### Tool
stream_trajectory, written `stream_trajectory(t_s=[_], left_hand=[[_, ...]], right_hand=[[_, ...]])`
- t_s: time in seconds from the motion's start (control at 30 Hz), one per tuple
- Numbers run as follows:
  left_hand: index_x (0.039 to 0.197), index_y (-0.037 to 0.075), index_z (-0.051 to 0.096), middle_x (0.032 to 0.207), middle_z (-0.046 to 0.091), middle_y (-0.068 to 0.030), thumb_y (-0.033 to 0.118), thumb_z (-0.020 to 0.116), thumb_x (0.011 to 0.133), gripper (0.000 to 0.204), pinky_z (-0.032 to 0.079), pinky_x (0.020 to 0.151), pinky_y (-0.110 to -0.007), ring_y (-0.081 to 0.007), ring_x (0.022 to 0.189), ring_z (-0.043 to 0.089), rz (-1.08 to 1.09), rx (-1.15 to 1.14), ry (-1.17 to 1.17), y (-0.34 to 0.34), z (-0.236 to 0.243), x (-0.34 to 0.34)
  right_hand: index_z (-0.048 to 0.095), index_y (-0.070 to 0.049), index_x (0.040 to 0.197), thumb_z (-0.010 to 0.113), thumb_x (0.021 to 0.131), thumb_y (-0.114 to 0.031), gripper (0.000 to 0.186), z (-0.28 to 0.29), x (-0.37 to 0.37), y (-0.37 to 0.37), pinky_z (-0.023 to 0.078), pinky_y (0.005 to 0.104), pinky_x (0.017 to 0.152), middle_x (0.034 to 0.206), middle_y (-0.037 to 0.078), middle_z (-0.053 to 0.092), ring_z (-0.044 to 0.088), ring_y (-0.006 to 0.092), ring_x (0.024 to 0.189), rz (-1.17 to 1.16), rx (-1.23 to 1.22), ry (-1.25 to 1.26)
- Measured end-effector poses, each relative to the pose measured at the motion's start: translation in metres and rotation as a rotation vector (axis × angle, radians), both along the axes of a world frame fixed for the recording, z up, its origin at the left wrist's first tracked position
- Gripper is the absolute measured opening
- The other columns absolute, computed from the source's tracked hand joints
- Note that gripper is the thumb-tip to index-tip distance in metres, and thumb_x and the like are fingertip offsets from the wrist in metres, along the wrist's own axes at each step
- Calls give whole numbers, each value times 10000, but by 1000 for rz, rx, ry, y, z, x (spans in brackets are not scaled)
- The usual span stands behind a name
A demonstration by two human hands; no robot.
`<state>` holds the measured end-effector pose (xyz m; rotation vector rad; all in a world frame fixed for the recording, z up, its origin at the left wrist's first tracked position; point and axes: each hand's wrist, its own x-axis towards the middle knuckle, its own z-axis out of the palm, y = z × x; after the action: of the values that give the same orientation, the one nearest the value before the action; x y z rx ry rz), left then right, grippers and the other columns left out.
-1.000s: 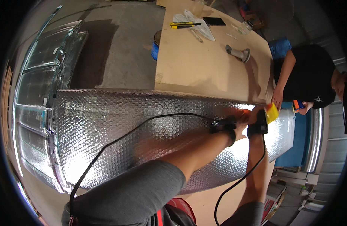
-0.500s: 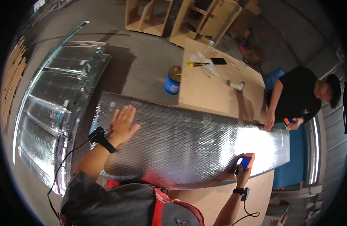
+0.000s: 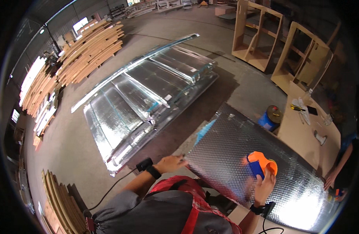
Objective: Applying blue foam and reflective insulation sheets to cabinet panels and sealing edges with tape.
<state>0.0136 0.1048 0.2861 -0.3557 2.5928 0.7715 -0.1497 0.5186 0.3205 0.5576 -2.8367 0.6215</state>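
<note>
My left hand (image 3: 171,163) reaches to the near left edge of the silver bubble foil sheet (image 3: 226,144), fingers extended at that edge. My right hand (image 3: 265,183) grips an orange-and-blue hand tool (image 3: 258,165) over the middle of the sheet. At the sheet's far right side, a co-worker's hand (image 3: 330,179) is at the edge, and a second orange-and-blue tool (image 3: 338,194) shows beside that person, partly in shadow.
A plywood table (image 3: 304,128) holds small tools, behind a blue drum (image 3: 270,121). Foil-covered panels (image 3: 132,97) lie on the floor to the left. Wooden frames (image 3: 257,39) stand behind; timber stacks (image 3: 90,50) and boards (image 3: 56,199) are at the left.
My view has swung left. My hands were together toward the right, then apart with the left palm spread; now the left is at the sheet's left edge and the right holds the tool mid-sheet.
</note>
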Motion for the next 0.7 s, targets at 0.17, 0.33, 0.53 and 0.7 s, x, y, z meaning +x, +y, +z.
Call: stream_trajectory(t_s=[0.17, 0.33, 0.53, 0.7], left_hand=[[1204, 50, 542, 1015, 640, -279, 514, 481, 980, 519, 495, 809, -510, -443, 944, 634, -238, 130, 90, -43, -19, 49], [1324, 70, 509, 988, 646, -274, 492, 515, 972, 549, 497, 794, -498, -439, 923, 643, -365, 145, 139, -86, -41, 12], [1344, 43, 514, 1124, 639, -285, 453, 565, 947, 573, 501, 867, -476, -427, 1040, 626, -468, 195, 78, -165, -41, -31], [1418, -3, 442, 1329, 559, -263, 478, 557, 956, 677, 437, 1031, -425, -390, 1244, 539, -504, 160, -73, -271, -56, -34]], right_hand=[[521, 27, 1326, 593, 937, -212, 463, 7, 44, -42, 345, 467, 1068, 1312, 215, 542, 474, 384, 1251, -182, -326, 122], [529, 47, 1305, 602, 940, -148, 420, -40, 102, -23, 405, 430, 993, 1222, 174, 587, 554, 299, 1127, -605, -422, 108], [450, -8, 1341, 665, 850, 7, 537, -88, 174, -74, 407, 380, 1023, 1325, 189, 509, 502, 281, 1231, -691, -453, 53], [293, -71, 1458, 645, 948, -225, 638, -68, 167, -226, 478, 350, 924, 1304, 117, 517, 557, 181, 1119, -831, -1342, -204]])
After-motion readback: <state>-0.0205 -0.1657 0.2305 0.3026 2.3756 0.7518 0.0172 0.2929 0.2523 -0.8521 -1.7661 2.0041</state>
